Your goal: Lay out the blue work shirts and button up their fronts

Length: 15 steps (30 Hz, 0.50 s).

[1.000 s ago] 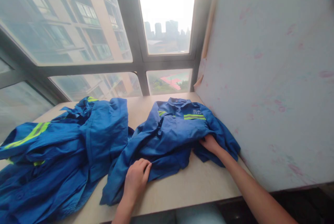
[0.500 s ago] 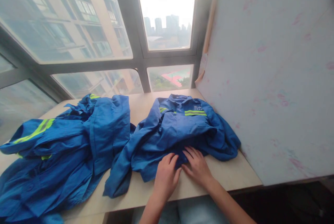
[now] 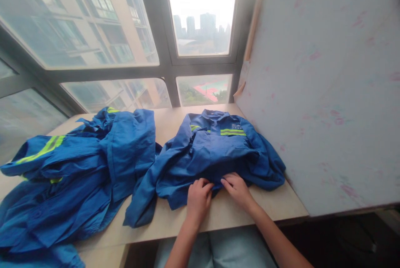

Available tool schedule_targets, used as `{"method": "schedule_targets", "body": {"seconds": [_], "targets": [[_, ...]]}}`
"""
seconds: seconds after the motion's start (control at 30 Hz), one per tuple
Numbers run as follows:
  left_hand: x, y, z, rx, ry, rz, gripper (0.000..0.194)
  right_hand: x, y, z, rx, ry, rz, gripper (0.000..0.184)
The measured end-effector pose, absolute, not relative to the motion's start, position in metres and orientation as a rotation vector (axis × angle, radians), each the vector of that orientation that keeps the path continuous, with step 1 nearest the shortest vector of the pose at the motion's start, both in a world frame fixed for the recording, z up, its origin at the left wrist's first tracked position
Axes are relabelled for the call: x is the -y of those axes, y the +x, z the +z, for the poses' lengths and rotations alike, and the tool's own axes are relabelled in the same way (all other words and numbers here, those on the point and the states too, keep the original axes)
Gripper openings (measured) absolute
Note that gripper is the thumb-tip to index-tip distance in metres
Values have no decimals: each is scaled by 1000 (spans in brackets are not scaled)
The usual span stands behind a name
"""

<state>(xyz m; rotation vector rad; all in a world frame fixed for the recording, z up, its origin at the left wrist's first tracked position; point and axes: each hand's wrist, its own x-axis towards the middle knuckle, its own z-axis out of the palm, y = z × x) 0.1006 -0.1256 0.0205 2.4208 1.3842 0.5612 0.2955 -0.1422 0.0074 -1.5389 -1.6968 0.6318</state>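
A blue work jacket (image 3: 215, 151) with yellow-green reflective stripes lies front side up on a pale wooden ledge (image 3: 175, 234), its collar toward the window. Its bottom hem is between my two hands. My left hand (image 3: 199, 197) has its fingers curled over the hem left of the middle, closed on the cloth. A little to the right, my right hand (image 3: 236, 189) pinches the same hem between thumb and fingers. The jacket's left-hand sleeve stretches toward the front edge, and the other sleeve is bunched by the wall.
More blue work clothing (image 3: 71, 176) with reflective stripes lies crumpled on the left, touching the jacket's sleeve. A window frame (image 3: 170, 70) rises behind the ledge. A pale flower-patterned wall (image 3: 312, 114) stands on the right. Below the front edge is a blue-grey cushioned surface (image 3: 215, 249).
Both hands have gone from spread fingers resting at the hem to fingers closed on it. The hem is gathered slightly between them. The camera view has shifted a little.
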Motion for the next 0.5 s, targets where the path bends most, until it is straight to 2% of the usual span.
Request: {"method": "schedule_targets", "body": {"seconds": [0.1, 0.2, 0.33, 0.5], "targets": [[128, 99, 19, -1349, 2465, 570, 30, 134, 297, -4, 1334, -1677, 700, 61], [131, 97, 18, -1318, 2499, 583, 31, 127, 296, -8, 1102, -1678, 778, 64], [136, 94, 19, -1327, 2449, 611, 32, 132, 295, 8, 966, -1536, 921, 59], [143, 85, 41, -1099, 2233, 655, 31, 169, 297, 50, 1043, -1405, 950, 41]]}}
